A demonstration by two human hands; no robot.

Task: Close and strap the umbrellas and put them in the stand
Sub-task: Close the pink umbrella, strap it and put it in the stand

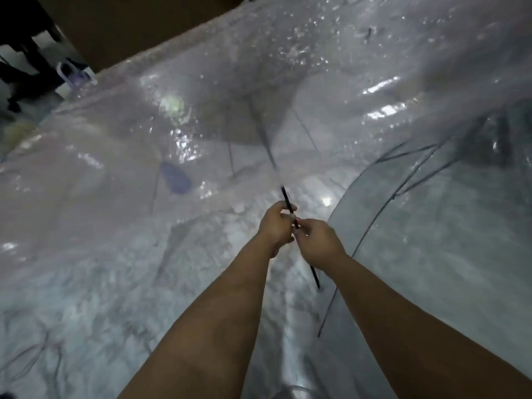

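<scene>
A wet, clear plastic umbrella canopy (259,90) fills most of the view, open and spread in front of me. Its thin black shaft (288,201) runs from the canopy's middle down toward me. My left hand (275,226) grips the shaft with curled fingers. Just below it, my right hand (318,243) holds the same shaft, whose lower end (315,279) sticks out under that hand. A second clear umbrella (431,211) with dark ribs lies open at the right. No stand is visible.
A pale glossy floor (86,326) shows through the plastic. A purple-and-white shoe (73,73) lies at the upper left beside dark furniture legs (26,38). A brown wall or panel (129,24) stands at the back.
</scene>
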